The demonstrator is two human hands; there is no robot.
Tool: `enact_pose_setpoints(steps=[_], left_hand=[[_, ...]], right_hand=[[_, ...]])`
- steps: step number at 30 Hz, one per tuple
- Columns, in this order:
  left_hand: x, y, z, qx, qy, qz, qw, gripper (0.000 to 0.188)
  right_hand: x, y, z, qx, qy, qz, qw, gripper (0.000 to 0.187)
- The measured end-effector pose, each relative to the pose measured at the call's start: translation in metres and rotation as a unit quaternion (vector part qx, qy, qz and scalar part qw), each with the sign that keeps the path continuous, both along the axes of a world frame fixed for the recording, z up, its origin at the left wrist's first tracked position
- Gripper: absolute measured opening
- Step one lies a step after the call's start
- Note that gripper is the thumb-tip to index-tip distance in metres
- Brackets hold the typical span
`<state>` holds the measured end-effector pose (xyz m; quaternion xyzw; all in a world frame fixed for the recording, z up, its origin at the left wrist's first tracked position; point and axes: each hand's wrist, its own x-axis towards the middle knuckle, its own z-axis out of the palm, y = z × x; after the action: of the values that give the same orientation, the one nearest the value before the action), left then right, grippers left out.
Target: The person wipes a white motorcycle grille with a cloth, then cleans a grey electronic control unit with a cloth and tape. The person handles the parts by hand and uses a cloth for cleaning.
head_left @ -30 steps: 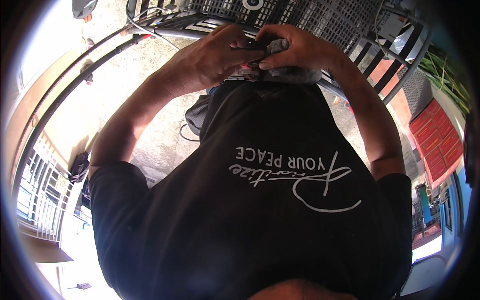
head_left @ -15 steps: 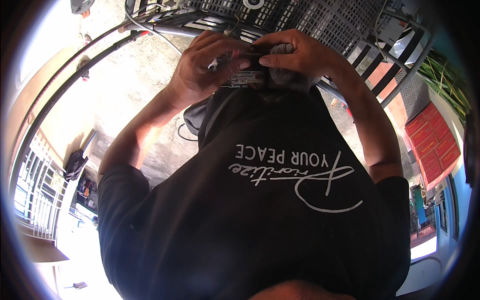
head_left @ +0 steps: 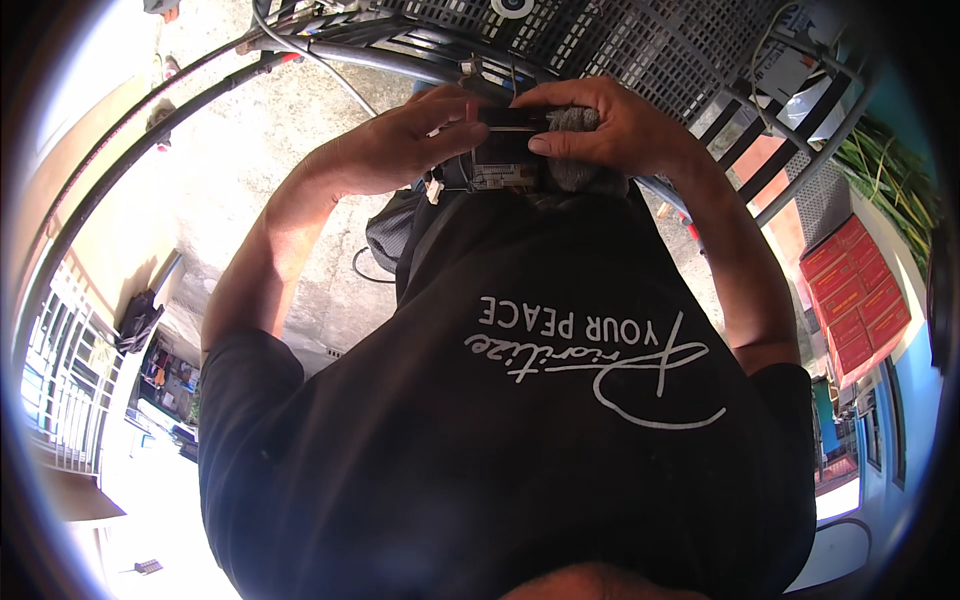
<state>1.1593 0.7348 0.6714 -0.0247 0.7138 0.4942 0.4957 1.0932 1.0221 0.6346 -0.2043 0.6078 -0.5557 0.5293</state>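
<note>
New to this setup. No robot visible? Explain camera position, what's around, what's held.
No robot: these are a person's own bare hands. The view comes from the left of two fisheye cameras worn on the head, looking down, so straight edges bend near the rim. The black shirt below is the wearer's.

The right hand holds a grey cloth against a dark boxy gadget. The left hand is at the gadget's other side; its grip is partly hidden. I can't tell what the gadget is.

Beyond them is a black plastic grid with a pale round thing on it. Red boxes are stacked at right.
</note>
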Motion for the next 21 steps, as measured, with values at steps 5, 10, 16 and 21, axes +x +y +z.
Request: enact_pose_setpoints(steps=[5, 10, 16, 21], left_hand=[[0.006, 0.001, 0.001, 0.017, 0.062, -0.049, 0.997, 0.044], [0.013, 0.002, -0.003, 0.05, 0.107, -0.028, 0.993, 0.042], [0.019, 0.004, -0.008, 0.047, 0.128, -0.02, 0.99, 0.042], [0.025, 0.004, -0.01, 0.056, 0.134, 0.003, 0.989, 0.042]], right_hand=[[0.003, -0.003, 0.006, -0.016, -0.022, -0.005, 1.0, 0.049], [-0.004, -0.012, 0.012, 0.05, 0.012, 0.034, 0.998, 0.046], [-0.007, -0.022, 0.016, 0.081, 0.011, 0.052, 0.995, 0.041], [-0.006, -0.027, 0.016, 0.105, 0.022, 0.058, 0.993, 0.036]])
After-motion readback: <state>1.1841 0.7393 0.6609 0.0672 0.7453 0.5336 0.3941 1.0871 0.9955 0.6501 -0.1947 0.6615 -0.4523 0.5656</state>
